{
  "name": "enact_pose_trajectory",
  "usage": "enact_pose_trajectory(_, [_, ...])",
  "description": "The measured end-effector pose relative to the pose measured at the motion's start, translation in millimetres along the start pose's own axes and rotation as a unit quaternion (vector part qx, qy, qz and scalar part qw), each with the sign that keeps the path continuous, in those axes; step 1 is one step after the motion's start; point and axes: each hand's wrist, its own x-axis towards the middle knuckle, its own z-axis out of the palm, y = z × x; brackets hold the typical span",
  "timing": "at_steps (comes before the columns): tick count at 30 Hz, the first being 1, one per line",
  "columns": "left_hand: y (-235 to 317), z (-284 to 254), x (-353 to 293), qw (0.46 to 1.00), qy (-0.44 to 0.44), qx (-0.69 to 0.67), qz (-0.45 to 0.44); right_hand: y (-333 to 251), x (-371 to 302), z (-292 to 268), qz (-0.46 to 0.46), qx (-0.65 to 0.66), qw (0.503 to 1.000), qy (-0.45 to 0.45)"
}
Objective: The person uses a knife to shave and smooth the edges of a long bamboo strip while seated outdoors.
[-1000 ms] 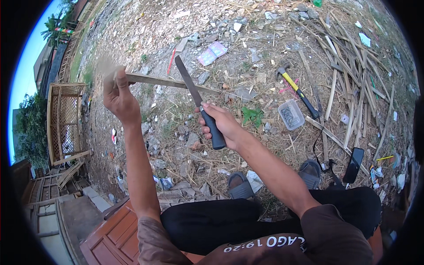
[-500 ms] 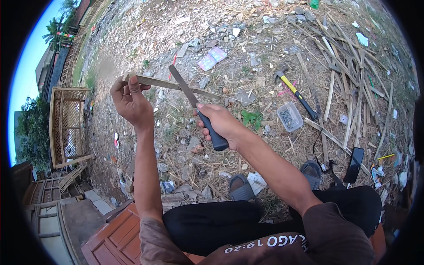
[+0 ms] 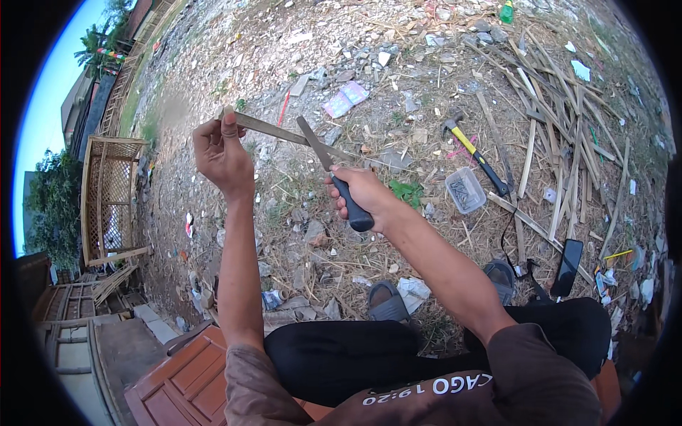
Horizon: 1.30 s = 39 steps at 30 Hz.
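Note:
My left hand [image 3: 224,157] is raised at the left and pinches one end of a narrow wooden strip [image 3: 273,129] between thumb and fingers. The strip slants away to the right. My right hand [image 3: 360,192] is wrapped round the black handle of a knife [image 3: 316,145] with a long, dull, blunt-ended blade. That blade crosses the strip partway along, its tip pointing up and left. Blade and strip appear to touch at the crossing. Past the blade, the strip's thin far end is hard to tell from the ground.
A yellow-and-black hammer [image 3: 477,156] lies right of my hands beside a clear plastic tub [image 3: 466,190] of nails. Farther right is a heap of wooden strips [image 3: 561,121]. A phone [image 3: 568,268] lies near my knee. Brown panelled wood [image 3: 188,376] is at lower left.
My left hand has shifted slightly right with the strip. The knife has moved right along it, its tip now lower. My view has shifted a little.

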Motion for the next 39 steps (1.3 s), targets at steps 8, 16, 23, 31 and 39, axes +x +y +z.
enact_pose_trajectory(8, [15, 4, -8, 0.999, 0.002, 0.027, -0.042, 2, -1, -19, -0.024, -0.005, 0.998, -0.051])
enact_pose_trajectory(16, [36, -35, -44, 0.997, -0.045, 0.056, -0.013, 71, 14, -77, -0.001, 0.065, 0.996, 0.062])
enact_pose_trajectory(23, [39, -66, -22, 0.993, 0.078, 0.021, -0.089, 109, 28, -107, -0.045, 0.173, 0.972, 0.153])
enact_pose_trajectory(31, [9, -62, -66, 0.968, 0.131, -0.111, -0.186, 13, 37, -114, -0.25, 0.253, 0.901, 0.248])
enact_pose_trajectory(39, [-34, -50, -91, 0.993, -0.105, -0.024, -0.038, -105, 33, -149, -0.39, 0.172, 0.865, 0.264])
